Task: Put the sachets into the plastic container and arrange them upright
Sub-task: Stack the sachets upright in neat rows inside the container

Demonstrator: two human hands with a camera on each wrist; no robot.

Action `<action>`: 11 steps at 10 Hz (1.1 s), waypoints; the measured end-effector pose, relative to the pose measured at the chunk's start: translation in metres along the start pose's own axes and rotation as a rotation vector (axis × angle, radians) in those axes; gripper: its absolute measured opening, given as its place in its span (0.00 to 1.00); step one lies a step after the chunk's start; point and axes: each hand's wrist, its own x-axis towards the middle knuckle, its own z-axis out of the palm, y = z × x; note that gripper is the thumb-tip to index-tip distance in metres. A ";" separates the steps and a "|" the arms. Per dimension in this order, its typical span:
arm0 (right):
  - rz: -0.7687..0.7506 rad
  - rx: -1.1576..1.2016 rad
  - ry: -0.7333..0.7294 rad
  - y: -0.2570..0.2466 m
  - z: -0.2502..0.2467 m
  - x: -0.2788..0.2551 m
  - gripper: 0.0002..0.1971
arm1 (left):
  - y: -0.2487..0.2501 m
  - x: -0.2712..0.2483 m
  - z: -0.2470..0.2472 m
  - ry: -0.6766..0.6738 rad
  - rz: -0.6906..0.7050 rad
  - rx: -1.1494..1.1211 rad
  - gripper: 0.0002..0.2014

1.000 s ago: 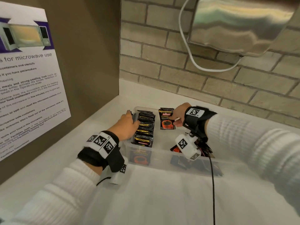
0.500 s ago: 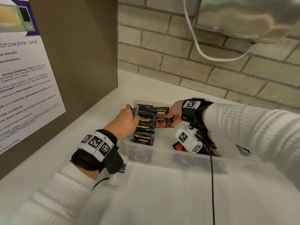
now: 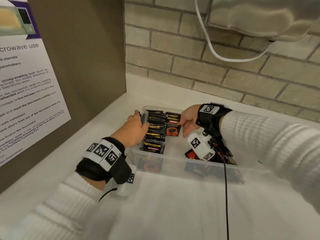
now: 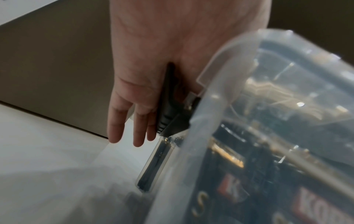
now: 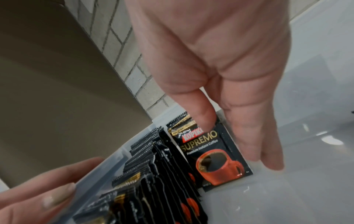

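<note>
A clear plastic container [image 3: 174, 166] stands on the white counter. Black sachets [image 3: 155, 132] stand upright in a row along its left side. My left hand [image 3: 142, 118] grips the left wall by the black latch [image 4: 168, 109], fingers [image 4: 139, 121] hanging outside and thumb [image 5: 47, 197] over the rim. My right hand [image 3: 183, 126] pinches a small stack of sachets; the front one [image 5: 212, 154] shows a red cup. The stack stands upright on the container floor [image 5: 287, 189], right of the row's far end. Loose sachets [image 3: 223, 153] lie at the right, partly hidden by my wrist camera.
A brown panel [image 3: 78, 58] bearing a microwave notice [image 3: 26, 101] rises close on the left. The brick wall [image 3: 190, 66] is just behind the container. A metal appliance [image 3: 259, 14] with a white cable [image 3: 216, 52] hangs above. A black cable [image 3: 226, 187] runs over the counter in front.
My right hand has come down with the sachet stack from above the rim into the container beside the row. My left hand has stayed on the left wall.
</note>
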 end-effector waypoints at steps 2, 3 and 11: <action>0.028 0.179 -0.108 -0.012 0.013 -0.019 0.11 | 0.001 -0.001 0.000 -0.010 -0.023 0.008 0.29; 0.027 0.175 -0.096 -0.005 -0.001 -0.015 0.10 | 0.002 -0.001 -0.001 -0.014 -0.032 0.006 0.29; -0.064 -1.188 -0.317 0.047 0.019 -0.087 0.37 | 0.009 -0.005 -0.004 0.001 0.012 0.079 0.22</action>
